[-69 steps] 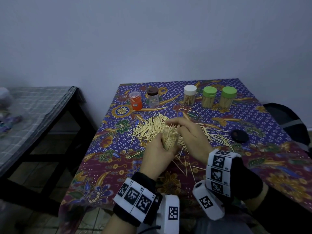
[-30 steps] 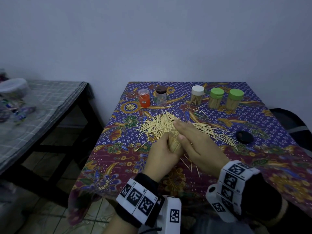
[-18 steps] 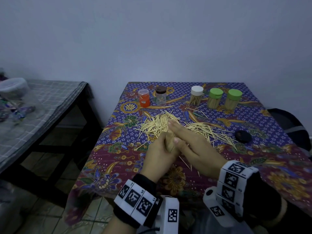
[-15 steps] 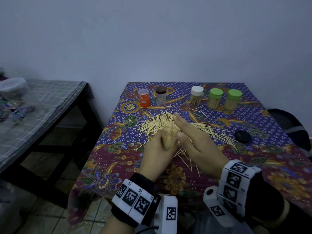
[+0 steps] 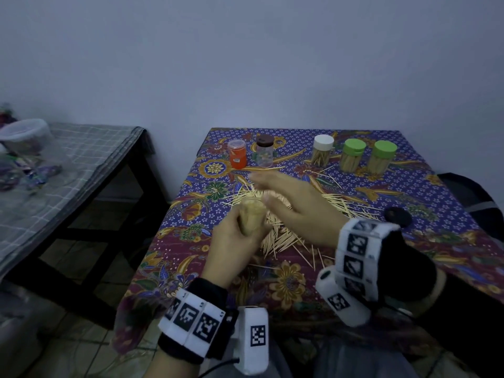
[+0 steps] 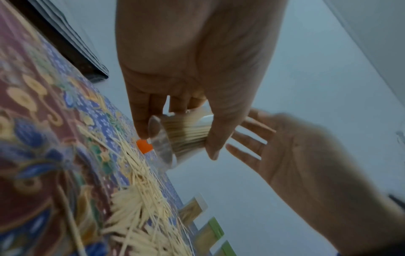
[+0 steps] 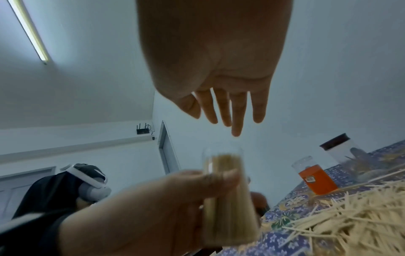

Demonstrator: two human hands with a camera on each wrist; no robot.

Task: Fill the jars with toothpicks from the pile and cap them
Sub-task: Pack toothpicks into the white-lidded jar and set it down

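Left hand grips the full jar; right hand above is flat; keep jar straight, fetch the black cap

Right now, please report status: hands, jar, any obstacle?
Left hand grips full uncapped jar. Right hand open above it, empty. Black cap on table, nothing blocking.

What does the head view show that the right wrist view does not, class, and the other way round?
Only the head view shows the black lid lying on the tablecloth, the white-capped jar and the two green-capped jars.

Only the right wrist view shows the ceiling light and the door.

Both show the left hand gripping the uncapped jar, the open right hand, the toothpick pile and the orange jar.
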